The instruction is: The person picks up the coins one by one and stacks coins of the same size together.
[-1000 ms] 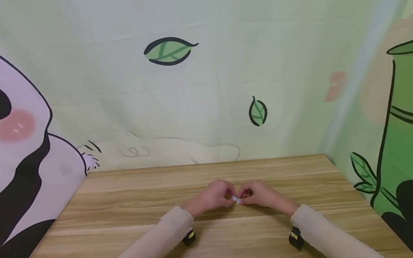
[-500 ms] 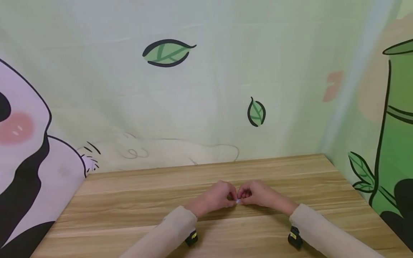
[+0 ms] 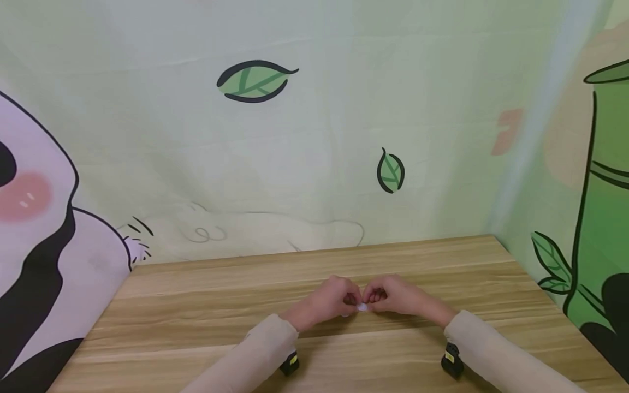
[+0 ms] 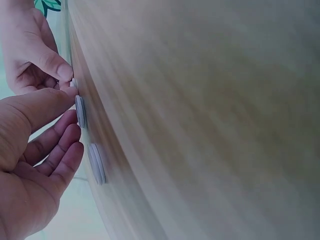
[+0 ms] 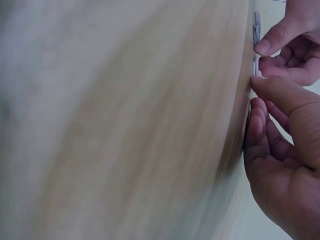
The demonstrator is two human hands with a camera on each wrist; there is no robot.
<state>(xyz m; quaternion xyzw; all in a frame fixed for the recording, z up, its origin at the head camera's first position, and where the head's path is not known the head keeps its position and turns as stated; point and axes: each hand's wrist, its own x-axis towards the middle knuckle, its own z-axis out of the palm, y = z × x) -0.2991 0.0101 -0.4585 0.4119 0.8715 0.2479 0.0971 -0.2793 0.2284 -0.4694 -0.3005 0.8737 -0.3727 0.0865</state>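
Above the middle of the table, my left hand (image 3: 330,297) and right hand (image 3: 397,297) meet fingertip to fingertip. Between them they pinch a small pale disc (image 3: 362,307), one hand at each side of it. The left wrist view has a grey, coin-like disc (image 4: 81,112) standing out beside my left thumb, and a pair of similar flat discs (image 4: 97,164) lies on the wood just past the left fingers. In the right wrist view, the pinched piece shows as a thin pale edge (image 5: 255,66) between the two thumbs.
A wood-grain table (image 3: 221,295) spreads under both forearms. Behind it hangs a pale green cloth backdrop (image 3: 314,136) printed with leaves, a panda and a bamboo stem. Each wrist carries a small black camera under its light sleeve (image 3: 270,338).
My left fingertips have closed in on the right ones. Half a second ago they covered most of the pale disc; now they have drawn back slightly and more of it shows.
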